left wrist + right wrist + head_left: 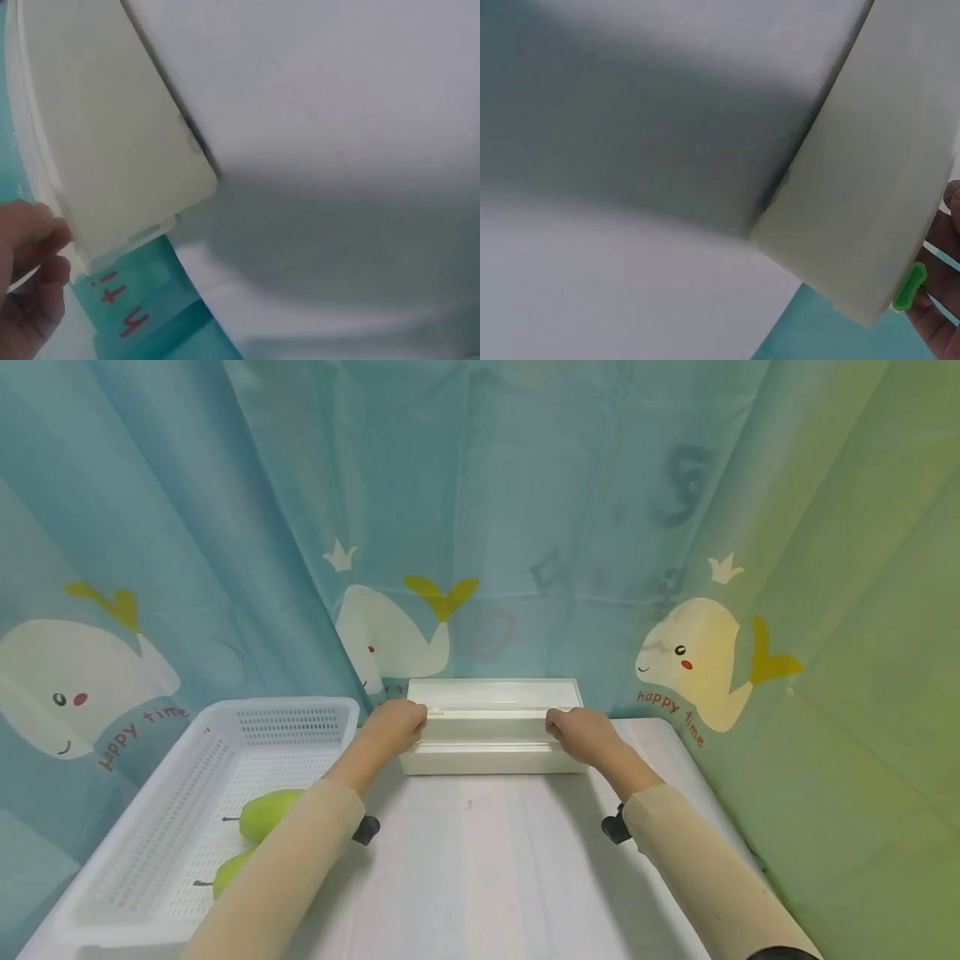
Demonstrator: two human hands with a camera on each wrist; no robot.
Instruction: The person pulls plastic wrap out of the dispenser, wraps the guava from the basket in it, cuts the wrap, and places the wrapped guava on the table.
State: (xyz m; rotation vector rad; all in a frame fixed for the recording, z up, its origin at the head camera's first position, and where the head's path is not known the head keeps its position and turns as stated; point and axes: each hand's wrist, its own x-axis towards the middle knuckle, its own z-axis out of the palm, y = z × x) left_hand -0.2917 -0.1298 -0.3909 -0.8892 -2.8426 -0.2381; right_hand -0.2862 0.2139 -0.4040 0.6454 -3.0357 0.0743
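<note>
left hand (395,724): fingers curled on left end of white box (491,727)
right hand (581,732): grips box's right end
box: far middle of bench (487,860), against curtain (525,510)
basket (150,827): left of box, holds two pears (266,814)

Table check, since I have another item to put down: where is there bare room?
The table is bare between the two forearms, in front of the white box. The left hand and right hand crowd the box's ends. The basket holds two pears, its far half bare.
</note>
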